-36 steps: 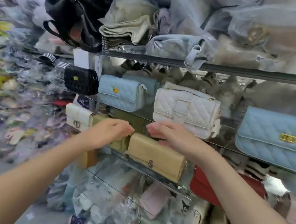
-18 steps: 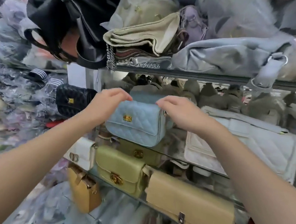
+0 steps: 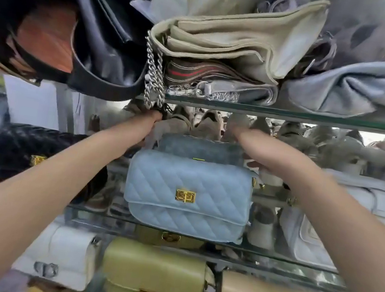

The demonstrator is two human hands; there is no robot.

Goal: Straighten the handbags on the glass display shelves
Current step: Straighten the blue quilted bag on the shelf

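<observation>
Crowded glass shelves (image 3: 291, 113) of handbags.
Both arms are reaching behind the quilted blue handbag (image 3: 188, 195) sitting mid-shelf; left hand (image 3: 152, 117) and right hand (image 3: 235, 129) grips are too blurred to tell.

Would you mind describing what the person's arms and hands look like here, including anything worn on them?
Both forearms are bare as far as the picture shows: no sleeves, watch or bracelets are visible. The left hand and right hand show no gloves, but they are blurred and partly hidden, so rings on the fingers cannot be ruled out.
</observation>
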